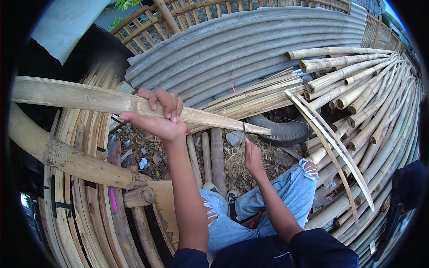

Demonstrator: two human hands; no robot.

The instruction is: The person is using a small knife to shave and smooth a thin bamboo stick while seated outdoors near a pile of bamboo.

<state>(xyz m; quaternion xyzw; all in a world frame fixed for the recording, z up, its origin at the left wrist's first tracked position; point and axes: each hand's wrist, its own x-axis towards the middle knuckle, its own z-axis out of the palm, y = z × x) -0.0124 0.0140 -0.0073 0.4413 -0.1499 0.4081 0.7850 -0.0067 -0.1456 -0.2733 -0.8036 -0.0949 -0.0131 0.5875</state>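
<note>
A long split bamboo slat (201, 118) slants across in front of me, its wide end at the left and its narrow tip at the right. My left hand (158, 114) is closed round its middle, fingers curled over the top and thumb along the lower edge. Close below the tip, my right hand (253, 157) is closed, with the index finger up by the slat. It grips a thin dark blade-like tool (244, 129), seen nearly edge-on across the slat; its handle is hidden in the hand. A thick bamboo pole (85, 164) lies under the slat's left part.
Corrugated sheeting (250, 38) and a bamboo fence (187, 15) stand ahead. Bamboo poles (357, 107) are stacked at the right, with two loose strips (335, 147) across them. An old tyre (283, 134) lies beyond the tip. Split slats (96, 214) are piled at the left.
</note>
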